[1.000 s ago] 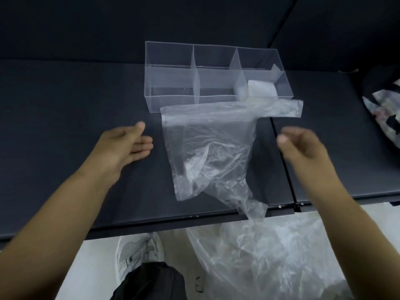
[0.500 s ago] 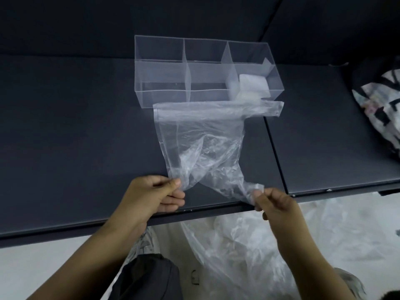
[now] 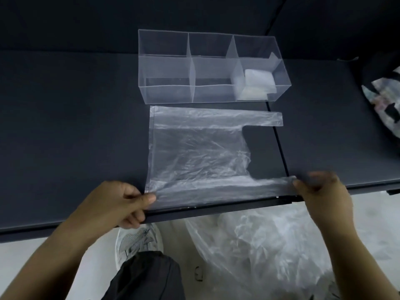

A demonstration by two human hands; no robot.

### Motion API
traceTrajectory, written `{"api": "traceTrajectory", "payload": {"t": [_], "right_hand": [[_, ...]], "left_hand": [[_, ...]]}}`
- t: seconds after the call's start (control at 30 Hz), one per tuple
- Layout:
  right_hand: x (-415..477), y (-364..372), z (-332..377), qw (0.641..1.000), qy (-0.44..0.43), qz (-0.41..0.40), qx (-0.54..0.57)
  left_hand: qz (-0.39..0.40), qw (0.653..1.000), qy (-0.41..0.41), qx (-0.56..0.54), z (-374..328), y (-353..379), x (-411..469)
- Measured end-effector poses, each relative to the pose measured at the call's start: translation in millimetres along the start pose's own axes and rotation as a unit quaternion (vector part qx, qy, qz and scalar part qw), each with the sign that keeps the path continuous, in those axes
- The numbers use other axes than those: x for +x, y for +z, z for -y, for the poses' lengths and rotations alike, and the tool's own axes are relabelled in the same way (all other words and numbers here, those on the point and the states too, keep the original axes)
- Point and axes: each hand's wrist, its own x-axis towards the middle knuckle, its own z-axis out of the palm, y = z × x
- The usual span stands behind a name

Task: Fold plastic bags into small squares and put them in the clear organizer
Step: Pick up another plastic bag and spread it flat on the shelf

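Now your left hand and right hand each pinch the plastic bag spread on the dark desk; beyond them stands the clear organizer.

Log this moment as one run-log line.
plastic bag: flat on table | left hand: pinches its near corner | right hand: pinches its near handle | clear organizer: folded bags in right compartment
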Motion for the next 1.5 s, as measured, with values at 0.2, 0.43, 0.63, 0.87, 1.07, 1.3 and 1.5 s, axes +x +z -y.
{"api": "traceTrajectory", "payload": {"t": [0.2, 0.43, 0.63, 0.87, 1.07, 1.3, 1.5], "right_hand": [[-71.6, 42.8, 93.4, 0.959, -0.254, 0.046, 0.116], [-68.6, 125.0, 156.0, 0.912, -0.374, 0.155, -0.067], [2.0, 94.8, 68.7, 0.932, -0.307, 0.073, -0.178], [20.2, 48.7, 26.4, 0.967, -0.239, -0.025, -0.080], [-91.1, 69.3, 44.3, 0.860, -0.491, 0.140, -0.025], [-105.0, 83.5, 51.4, 0.877, -0.474, 0.055, 0.055], [-56.7, 36.1, 45.3, 0.918, -0.388, 0.080, 0.015]], "left_hand": [[-0.266, 0.836, 0.407, 0.255, -9.2, 38.4, 1.2], [-0.208, 0.805, 0.291, 0.473, 6.3, 52.7, 43.6], [-0.230, 0.791, 0.318, 0.469, 12.2, 55.0, 49.7], [-0.199, 0.714, 0.454, 0.494, 37.9, 51.7, 35.1], [-0.249, 0.620, 0.590, 0.454, 62.5, 55.2, 26.5], [-0.250, 0.697, 0.600, 0.302, 55.3, 47.3, 8.0], [-0.106, 0.918, 0.376, 0.063, 19.1, 5.5, -18.5]]}}
